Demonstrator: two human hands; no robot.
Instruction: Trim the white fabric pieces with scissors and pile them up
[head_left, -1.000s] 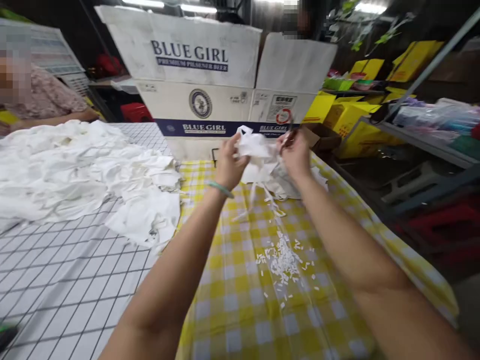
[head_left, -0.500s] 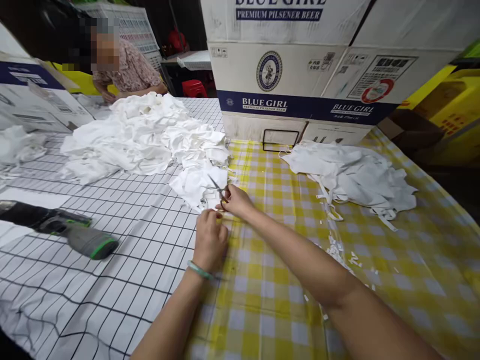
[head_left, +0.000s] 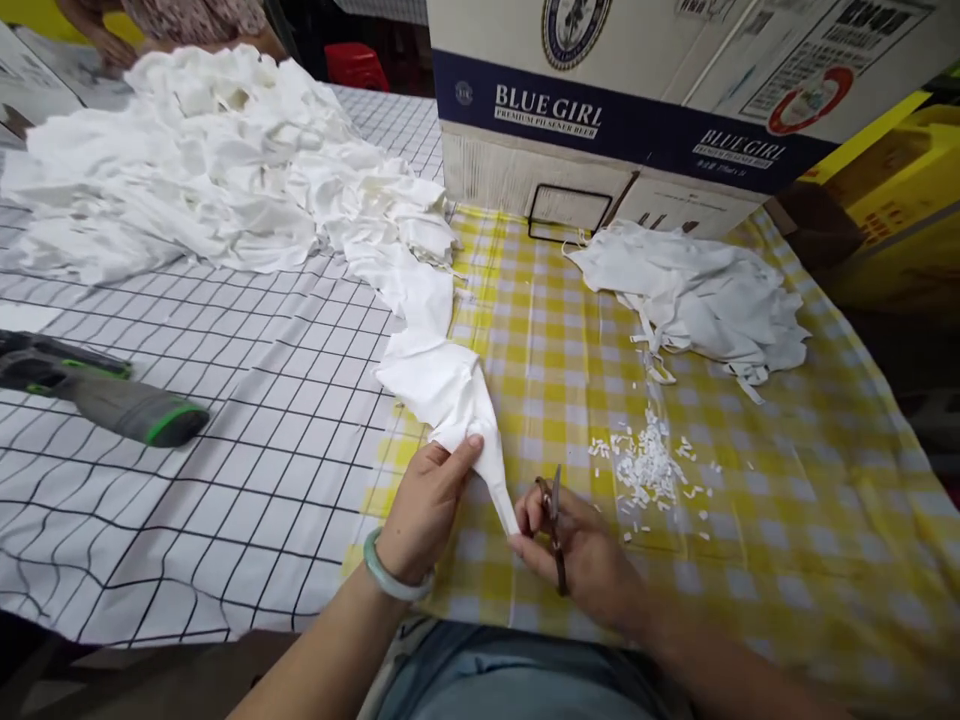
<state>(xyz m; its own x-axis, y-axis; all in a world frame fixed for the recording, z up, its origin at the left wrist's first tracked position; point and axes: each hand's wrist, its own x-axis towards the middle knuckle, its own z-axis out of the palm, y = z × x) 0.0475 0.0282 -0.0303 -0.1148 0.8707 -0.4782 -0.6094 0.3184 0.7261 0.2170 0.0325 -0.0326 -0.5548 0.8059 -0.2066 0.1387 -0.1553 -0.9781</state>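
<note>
I see a limp white fabric piece (head_left: 442,385) stretched between my two hands at the near middle of the desk, its wide part far and to the left, its narrow strip running near and to the right.

My left hand (head_left: 431,500), with a pale green round bangle (head_left: 386,582) at its wrist, grasps the fabric piece partway along: the thumb presses on top, and the other fingers curl underneath, mostly hidden. My right hand (head_left: 581,550) grasps brown-handled metal scissors (head_left: 556,500) among its bent fingers, the blades pointing toward the far side; the strip's tip meets the thumb and fingertip of that same hand, left of the scissors.

The wide part of the fabric piece reaches to the near right end of a large rumpled heap of white fabric (head_left: 210,170); I cannot tell where one stops and the other starts. That heap lies at far left on a white cloth with black grid lines (head_left: 247,430). Nearer, at the left edge, rests a grey-and-black handheld tool with a green band (head_left: 120,400).

On a yellow-and-white checked cloth (head_left: 540,330) to the right, small white snippets (head_left: 651,460) lie scattered, with a smaller pile of white strapped fabric (head_left: 690,290) farther off. Beyond stands a white-and-navy cardboard box (head_left: 637,130). Another person's floral sleeve (head_left: 195,18) shows at far left.
</note>
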